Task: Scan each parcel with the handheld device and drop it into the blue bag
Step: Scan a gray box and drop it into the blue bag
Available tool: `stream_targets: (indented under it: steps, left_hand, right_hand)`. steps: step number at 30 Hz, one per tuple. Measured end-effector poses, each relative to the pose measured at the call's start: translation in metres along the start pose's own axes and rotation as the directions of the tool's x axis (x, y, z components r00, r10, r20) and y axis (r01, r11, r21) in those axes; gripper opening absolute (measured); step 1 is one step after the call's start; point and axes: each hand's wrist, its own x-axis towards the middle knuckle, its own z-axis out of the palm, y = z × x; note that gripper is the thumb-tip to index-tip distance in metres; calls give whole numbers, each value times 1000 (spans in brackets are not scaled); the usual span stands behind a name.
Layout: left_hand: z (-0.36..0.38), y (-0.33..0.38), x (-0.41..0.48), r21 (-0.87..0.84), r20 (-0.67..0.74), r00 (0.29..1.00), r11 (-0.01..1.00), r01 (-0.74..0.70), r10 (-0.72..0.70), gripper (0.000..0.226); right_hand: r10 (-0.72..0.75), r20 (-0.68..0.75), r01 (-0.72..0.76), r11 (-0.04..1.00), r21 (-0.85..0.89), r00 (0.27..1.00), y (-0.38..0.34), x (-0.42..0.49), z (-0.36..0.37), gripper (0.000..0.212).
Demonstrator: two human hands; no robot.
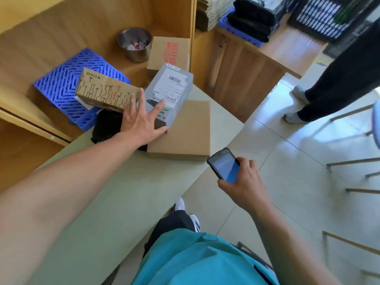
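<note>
Head view. Holds left hand (141, 122) out over the table (123, 192), fingers spread wide, gripping nothing. Lays those fingers across grey parcel (170, 87) with a white label. Grey parcel tilted, low end on flat brown box (185, 130) at the table's far end.

Grips handheld device (224, 167) in right hand (246, 182), fingers curled round it, screen up, just past the table's edge.

Left of grey parcel, patterned box (104, 89) marked D40A, partly on a blue plastic mat (61, 85). Behind, a box with red print (168, 52), right beside a metal cup (134, 44) with scraps inside. Under the left wrist, a black cloth thing (107, 124).

Down low, close to the body, blue bag (195, 260), next to the table. Far right on the floor, another person's legs (339, 79).
</note>
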Motion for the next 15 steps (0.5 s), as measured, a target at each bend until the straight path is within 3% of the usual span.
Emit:
stream_targets:
  steps: [4,9,15]
  left_hand:
    - [6,-5,27,-46,83,994,996,75,-71,105]
    - [10,-4,39,-131,150,987,988,79,-58,113]
    - [8,14,40,-184,187,978,975,127,-93,111]
  right_hand:
    - [43,-3,-43,999,5,999,-8,11,1,80]
    - [60,14,-60,998,-1,998,-15,7,5,81]
    - [61,3,-61,998,-5,998,-15,3,5,80]
